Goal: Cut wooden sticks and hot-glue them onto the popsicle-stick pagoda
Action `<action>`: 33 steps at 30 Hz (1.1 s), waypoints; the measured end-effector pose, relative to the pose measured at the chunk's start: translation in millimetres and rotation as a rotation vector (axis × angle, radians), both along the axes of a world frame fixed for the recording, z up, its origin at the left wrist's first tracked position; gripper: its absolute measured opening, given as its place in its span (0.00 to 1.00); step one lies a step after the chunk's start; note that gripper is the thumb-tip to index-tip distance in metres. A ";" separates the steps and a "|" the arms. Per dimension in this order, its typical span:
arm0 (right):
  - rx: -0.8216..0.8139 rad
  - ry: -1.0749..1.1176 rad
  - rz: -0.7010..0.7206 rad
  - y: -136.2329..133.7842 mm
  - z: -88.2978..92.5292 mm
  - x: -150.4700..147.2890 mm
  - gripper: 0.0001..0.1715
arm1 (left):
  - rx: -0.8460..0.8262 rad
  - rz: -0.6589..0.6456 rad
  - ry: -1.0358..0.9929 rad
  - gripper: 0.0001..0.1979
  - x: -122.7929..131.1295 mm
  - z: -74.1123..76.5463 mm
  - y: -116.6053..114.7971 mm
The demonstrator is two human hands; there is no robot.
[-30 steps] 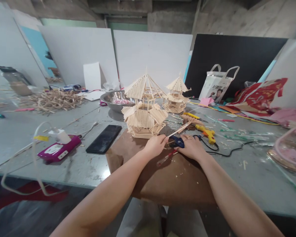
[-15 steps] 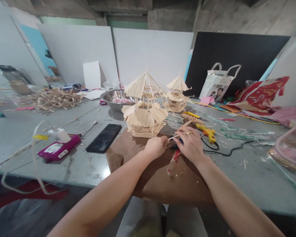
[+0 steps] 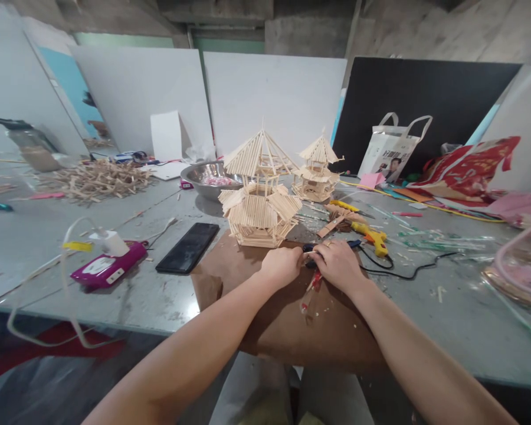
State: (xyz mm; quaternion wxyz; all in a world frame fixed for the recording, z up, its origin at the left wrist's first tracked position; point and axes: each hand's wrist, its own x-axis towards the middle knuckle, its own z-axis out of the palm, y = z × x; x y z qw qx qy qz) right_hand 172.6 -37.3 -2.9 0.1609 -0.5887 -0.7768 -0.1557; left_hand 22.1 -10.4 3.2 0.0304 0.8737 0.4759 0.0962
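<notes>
Pale, thin wooden stick [image 3: 310, 252] sits pinched in the left hand [image 3: 283, 265]. Right hand [image 3: 338, 265], flat before, now curls shut beside it.

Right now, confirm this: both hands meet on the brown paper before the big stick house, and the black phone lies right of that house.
Wrong side: in the head view the black phone lies left of the big stick house. The left hand and right hand do meet on the brown paper before it.
</notes>
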 end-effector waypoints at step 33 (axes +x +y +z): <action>-0.242 1.813 0.312 10.5 0.1 12.9 0.09 | 0.164 -0.225 -0.383 0.14 2.2 -4.7 6.1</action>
